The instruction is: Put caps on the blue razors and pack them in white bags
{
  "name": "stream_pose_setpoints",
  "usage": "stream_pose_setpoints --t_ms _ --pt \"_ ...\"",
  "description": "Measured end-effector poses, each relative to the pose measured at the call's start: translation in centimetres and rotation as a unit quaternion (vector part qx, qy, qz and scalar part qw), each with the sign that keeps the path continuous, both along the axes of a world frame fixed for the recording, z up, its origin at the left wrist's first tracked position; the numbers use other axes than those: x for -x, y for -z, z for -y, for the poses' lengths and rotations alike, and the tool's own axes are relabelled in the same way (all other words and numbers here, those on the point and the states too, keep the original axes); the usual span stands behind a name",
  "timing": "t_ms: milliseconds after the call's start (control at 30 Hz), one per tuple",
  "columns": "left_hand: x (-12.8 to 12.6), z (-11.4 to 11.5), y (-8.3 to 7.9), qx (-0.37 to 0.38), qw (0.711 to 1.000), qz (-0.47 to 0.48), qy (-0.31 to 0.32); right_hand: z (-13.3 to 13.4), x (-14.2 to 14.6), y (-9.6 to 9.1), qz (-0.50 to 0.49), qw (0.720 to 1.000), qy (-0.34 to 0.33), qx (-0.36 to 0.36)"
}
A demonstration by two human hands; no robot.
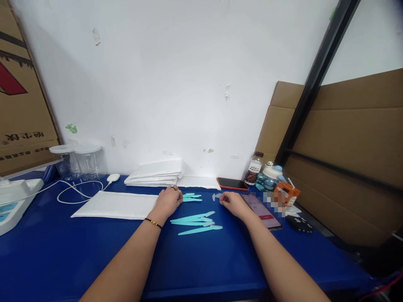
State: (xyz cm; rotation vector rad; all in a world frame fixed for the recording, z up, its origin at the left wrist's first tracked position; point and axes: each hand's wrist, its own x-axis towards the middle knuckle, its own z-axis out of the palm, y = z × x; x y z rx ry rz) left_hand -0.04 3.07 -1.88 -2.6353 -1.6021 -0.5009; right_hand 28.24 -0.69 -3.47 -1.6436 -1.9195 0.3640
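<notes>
2 hands [169, 200] near several teal sticks [195, 230]

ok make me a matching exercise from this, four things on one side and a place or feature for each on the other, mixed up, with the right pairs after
Things
1. left hand
2. right hand
3. labelled bottle
4. stacked white envelopes

Places or features
A. has a brown cap
B. fingers at the small pale piece
C. beyond the single white envelope, near the wall
D. fingers at the far group of turquoise sticks

Right pairs
1-D, 2-B, 3-A, 4-C
</notes>
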Motion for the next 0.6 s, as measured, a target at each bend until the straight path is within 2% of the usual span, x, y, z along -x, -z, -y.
stream_pose_setpoints --t_ms 67,167,267,400,600 --pt "0.0 0.1 -0.1 -0.005 1.0 0.013 0.004 -0.1 0.5 0.1 -0.084 0.996 -0.023 -0.001" --pt "-0.2 0.3 -0.3 0.005 0.999 0.042 0.024 -0.3 1.2 0.1 -0.21 0.976 -0.062 0.016" --pt "-0.5 0.6 -0.5 0.019 0.997 0.073 0.033 -0.2 1.9 0.0 -0.277 0.956 -0.096 0.019" --pt "-0.8 0.7 -0.5 0.039 0.994 0.09 0.047 0.1 2.3 -0.2 -0.316 0.94 -0.123 0.031" --pt "-0.8 0.5 -0.3 0.045 0.993 0.095 0.05 0.3 2.6 -0.2 -0.301 0.943 -0.135 0.044"
